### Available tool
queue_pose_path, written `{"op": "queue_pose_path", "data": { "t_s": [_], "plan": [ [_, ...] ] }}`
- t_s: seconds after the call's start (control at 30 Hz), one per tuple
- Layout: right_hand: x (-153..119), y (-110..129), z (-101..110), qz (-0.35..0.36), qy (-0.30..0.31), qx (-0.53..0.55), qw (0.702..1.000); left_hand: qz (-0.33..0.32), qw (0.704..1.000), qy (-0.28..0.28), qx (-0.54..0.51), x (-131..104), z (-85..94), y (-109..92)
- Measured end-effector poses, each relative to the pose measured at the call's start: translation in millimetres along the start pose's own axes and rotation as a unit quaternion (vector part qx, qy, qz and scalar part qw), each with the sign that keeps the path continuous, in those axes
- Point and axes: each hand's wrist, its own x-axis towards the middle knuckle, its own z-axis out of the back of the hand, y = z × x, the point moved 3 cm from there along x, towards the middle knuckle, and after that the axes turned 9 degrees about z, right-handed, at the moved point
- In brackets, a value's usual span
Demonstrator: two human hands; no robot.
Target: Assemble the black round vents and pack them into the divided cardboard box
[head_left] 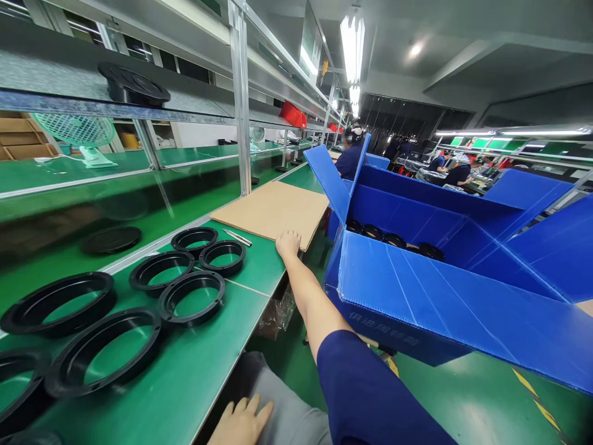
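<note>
My right hand (288, 243) reaches out to the near corner of a flat brown cardboard sheet (278, 207) on the green bench. Its fingers are closed together on the sheet's edge, with the thumb hidden. Low in the picture, my left hand (243, 423) rests on my grey trouser leg, fingers apart and holding nothing. Several black plastic rings (192, 298) lie on the bench left of my right arm, some larger ones nearer me. A slim metal pen-like tool (238, 237) lies between the rings and the cardboard.
To the right stands an open blue corrugated plastic box (417, 296) with several round black parts (393, 240) inside. A metal post (239, 99) rises behind the bench to a shelf bearing a black round part (134, 85). A green fan (78, 133) stands beyond. A co-worker (349, 159) is farther along.
</note>
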Motion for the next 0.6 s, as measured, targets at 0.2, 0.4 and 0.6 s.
{"op": "queue_pose_path", "data": {
  "t_s": [0.2, 0.4, 0.6],
  "plan": [
    [0.5, -0.5, -1.3, -0.003, 0.003, 0.003, 1.0, 0.003, 1.0, 0.01, 0.0, 1.7, -0.5, 0.5],
    [0.5, -0.2, -1.0, -0.005, 0.007, 0.002, 1.0, 0.0, 1.0, 0.012, 0.006, 0.9, -0.9, 0.9],
    [0.1, 0.4, 1.0, -0.003, 0.012, -0.001, 1.0, 0.0, 1.0, 0.012, 0.008, 2.0, -1.4, 0.1]
  ]
}}
